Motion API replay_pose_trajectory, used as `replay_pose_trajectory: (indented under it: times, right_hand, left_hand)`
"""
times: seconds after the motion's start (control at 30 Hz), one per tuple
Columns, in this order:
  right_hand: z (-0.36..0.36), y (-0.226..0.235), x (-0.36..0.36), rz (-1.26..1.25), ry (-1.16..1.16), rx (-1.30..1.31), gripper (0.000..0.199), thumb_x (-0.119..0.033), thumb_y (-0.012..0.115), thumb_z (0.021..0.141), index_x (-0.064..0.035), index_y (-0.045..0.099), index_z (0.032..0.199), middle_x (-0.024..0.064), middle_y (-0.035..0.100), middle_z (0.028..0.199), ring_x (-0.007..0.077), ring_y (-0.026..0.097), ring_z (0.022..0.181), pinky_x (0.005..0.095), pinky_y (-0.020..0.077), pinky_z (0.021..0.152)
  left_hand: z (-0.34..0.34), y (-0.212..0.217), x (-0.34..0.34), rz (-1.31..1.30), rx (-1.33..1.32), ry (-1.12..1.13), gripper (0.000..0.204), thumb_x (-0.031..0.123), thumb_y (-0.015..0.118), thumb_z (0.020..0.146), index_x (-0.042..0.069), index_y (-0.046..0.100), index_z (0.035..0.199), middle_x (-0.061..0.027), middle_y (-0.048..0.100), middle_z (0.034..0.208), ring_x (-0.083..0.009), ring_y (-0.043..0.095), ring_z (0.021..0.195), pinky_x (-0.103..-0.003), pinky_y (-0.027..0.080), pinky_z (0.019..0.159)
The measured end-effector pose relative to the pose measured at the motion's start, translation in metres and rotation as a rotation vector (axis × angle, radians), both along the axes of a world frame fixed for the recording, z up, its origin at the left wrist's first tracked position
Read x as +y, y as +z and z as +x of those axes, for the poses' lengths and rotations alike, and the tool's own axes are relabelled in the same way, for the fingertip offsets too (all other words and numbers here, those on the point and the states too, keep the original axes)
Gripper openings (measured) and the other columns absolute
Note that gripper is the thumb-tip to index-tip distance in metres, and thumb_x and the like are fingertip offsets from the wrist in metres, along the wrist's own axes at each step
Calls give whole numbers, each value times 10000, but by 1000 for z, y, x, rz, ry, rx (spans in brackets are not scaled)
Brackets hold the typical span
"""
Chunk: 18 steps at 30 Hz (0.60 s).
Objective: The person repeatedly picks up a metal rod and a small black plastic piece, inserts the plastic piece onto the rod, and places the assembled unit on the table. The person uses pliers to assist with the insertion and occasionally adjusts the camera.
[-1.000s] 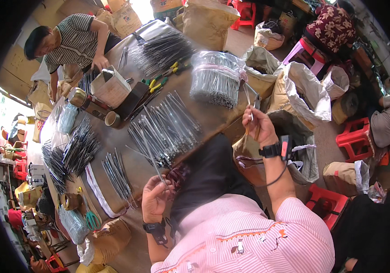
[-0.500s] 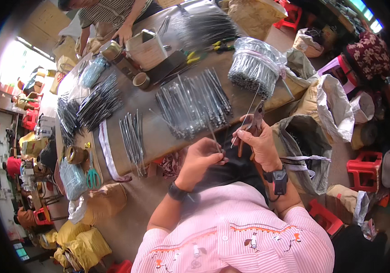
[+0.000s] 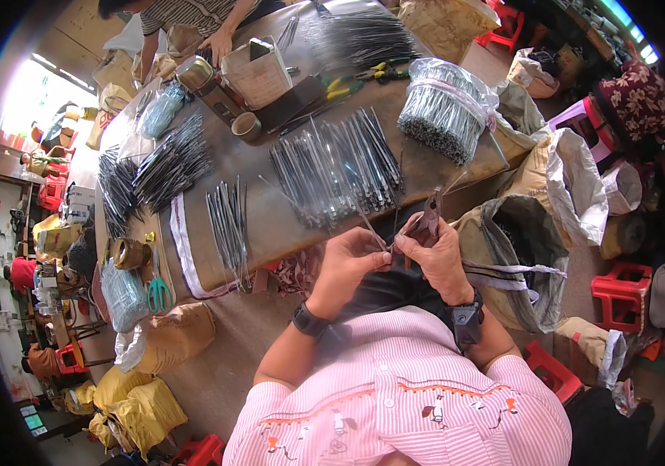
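Above my lap, at the table's near edge, my two hands almost meet at the fingertips. My left hand (image 3: 355, 258) is closed, pinching a thin metal strip (image 3: 369, 226) that slants up toward the table. Pliers (image 3: 430, 216) lie in my right hand (image 3: 442, 260), jaws pointing away from me. Its thumb and forefinger also pinch a thin strip or wire (image 3: 400, 186) that stands up beside the pliers. The ends between my fingertips are too small to make out. Just beyond lies a wide row of metal strips (image 3: 336, 167) on the table.
A plastic-wrapped bundle of strips (image 3: 445, 109) stands at the table's right. More strips (image 3: 173, 167) lie at left, near green-handled scissors (image 3: 158, 291). A box (image 3: 256, 74) and yellow-handled pliers (image 3: 342, 87) sit farther back. Open sacks (image 3: 530, 256) stand right. Another person's hand (image 3: 220, 45) is across the table.
My hands have come together at the fingertips. The strip in my right hand, which slanted to the upper right, now stands nearly upright.
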State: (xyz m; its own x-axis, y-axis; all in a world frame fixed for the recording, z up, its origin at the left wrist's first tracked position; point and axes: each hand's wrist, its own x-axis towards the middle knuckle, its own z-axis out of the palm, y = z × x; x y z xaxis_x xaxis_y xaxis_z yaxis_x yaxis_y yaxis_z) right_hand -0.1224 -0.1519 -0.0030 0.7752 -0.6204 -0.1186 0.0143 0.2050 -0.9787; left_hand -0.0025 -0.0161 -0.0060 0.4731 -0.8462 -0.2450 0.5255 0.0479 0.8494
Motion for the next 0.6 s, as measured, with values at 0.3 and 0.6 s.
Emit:
replay_pose_trajectory:
  times: [0.3,0.6]
  right_hand:
    - [10,17,-24,64,-312,-219,236,-56,675,864,-2,578,1073,63,657,826,127,637,696,248,511,595]
    - [-7,0,-20,246,-77,-2,245,-42,669,854,20,587,1077,106,669,854,155,636,694,261,514,640]
  left_hand:
    - [5,-8,8,122,-34,-37,193,-28,678,821,-51,587,990,-94,661,864,-164,674,794,-250,549,709]
    - [-5,13,6,185,-74,-301,250,-43,597,853,-41,572,1102,-73,634,926,-148,674,852,-242,547,720]
